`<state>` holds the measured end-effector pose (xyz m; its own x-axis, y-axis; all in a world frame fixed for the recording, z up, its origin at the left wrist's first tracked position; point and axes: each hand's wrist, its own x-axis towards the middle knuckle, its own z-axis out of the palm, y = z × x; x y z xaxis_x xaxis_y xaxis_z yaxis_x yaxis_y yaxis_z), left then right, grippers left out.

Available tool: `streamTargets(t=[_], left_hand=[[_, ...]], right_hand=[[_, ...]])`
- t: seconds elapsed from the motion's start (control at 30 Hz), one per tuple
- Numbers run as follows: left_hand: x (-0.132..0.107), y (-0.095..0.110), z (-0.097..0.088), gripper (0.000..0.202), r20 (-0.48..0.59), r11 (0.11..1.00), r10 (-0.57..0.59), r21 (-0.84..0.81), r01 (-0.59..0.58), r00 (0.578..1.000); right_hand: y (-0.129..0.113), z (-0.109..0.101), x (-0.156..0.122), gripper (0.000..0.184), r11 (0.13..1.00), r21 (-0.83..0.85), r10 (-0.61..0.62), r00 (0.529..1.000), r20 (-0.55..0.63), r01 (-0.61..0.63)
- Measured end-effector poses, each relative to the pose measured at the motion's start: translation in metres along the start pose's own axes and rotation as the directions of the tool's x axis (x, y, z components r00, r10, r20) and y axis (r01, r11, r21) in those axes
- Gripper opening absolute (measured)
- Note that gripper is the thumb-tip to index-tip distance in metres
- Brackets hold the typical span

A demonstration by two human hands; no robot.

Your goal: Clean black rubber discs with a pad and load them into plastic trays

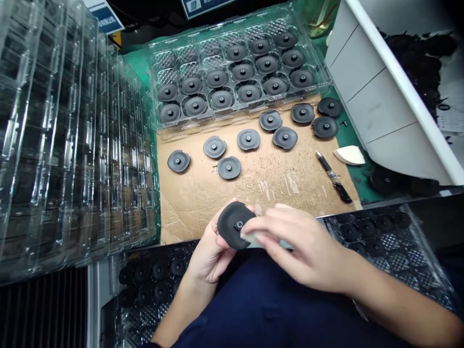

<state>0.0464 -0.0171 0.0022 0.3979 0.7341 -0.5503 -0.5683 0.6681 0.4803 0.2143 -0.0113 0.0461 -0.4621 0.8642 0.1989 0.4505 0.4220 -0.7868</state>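
The left hand (pixel 210 253) grips a black round rubber disc with a small centre hub (pixel 232 224), its fingers curled behind the disc and the thumb on the near edge, holding it low over the lap, just in front of the brown cardboard sheet (pixel 261 186). The right hand (pixel 308 251) reaches across from the right, its fingers pinched on a small pale grey piece (pixel 253 237) that touches the disc's right edge near the hub; what that piece is cannot be told. Nine similar dark discs lie loose on the cardboard, from one at the left (pixel 178 161) to a cluster at the far right (pixel 325 127). Behind them, a clear plastic blister tray (pixel 170 60) on the worktop holds more discs in rows, with its far-left pockets bare. A black pen-like tool (pixel 333 176) and a white wedge-shaped piece (pixel 350 154) lie at the cardboard's right edge. A tall stack of clear trays (pixel 72 135) stands on the left, a white bin (pixel 380 96) on the right, and another clear tray of black discs (pixel 384 241) rests across the lap.
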Motion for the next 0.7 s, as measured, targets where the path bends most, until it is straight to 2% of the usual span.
streamTargets(t=[0.1,0.17,0.27,0.37,0.47,0.57,0.7], left_hand=[[-0.002,-0.001,0.002,0.056,0.038,0.999,-0.037,-0.023,0.038,0.999],[-0.004,0.0,0.005,0.058,0.082,0.998,-0.04,-0.035,0.043,0.996],[-0.008,0.002,0.006,0.054,0.129,0.997,-0.028,-0.067,0.037,0.991],[-0.008,0.002,0.003,0.051,0.142,0.995,0.007,-0.099,0.007,0.99],[-0.004,0.0,0.001,0.049,0.119,0.995,0.045,-0.096,-0.033,0.992],[0.0,-0.001,0.002,0.049,0.06,0.995,0.059,-0.087,-0.053,0.996],[0.002,-0.002,0.006,0.052,-0.054,0.991,0.073,-0.111,-0.079,0.996]], right_hand=[[0.011,-0.009,-0.007,0.02,0.986,-0.121,0.101,0.991,-0.084,-0.111],[0.024,-0.009,-0.006,0.021,0.991,-0.054,0.113,0.981,-0.16,-0.123],[0.049,0.001,-0.01,0.021,0.961,0.088,0.275,0.926,-0.257,-0.261],[0.076,0.018,-0.025,0.025,0.906,0.034,0.418,0.876,-0.24,-0.423],[0.091,0.038,-0.044,0.028,0.886,-0.073,0.432,0.871,-0.235,-0.459],[0.093,0.052,-0.057,0.033,0.869,-0.157,0.418,0.865,-0.278,-0.47],[0.097,0.055,-0.056,0.038,0.871,-0.2,0.386,0.878,-0.283,-0.448]])
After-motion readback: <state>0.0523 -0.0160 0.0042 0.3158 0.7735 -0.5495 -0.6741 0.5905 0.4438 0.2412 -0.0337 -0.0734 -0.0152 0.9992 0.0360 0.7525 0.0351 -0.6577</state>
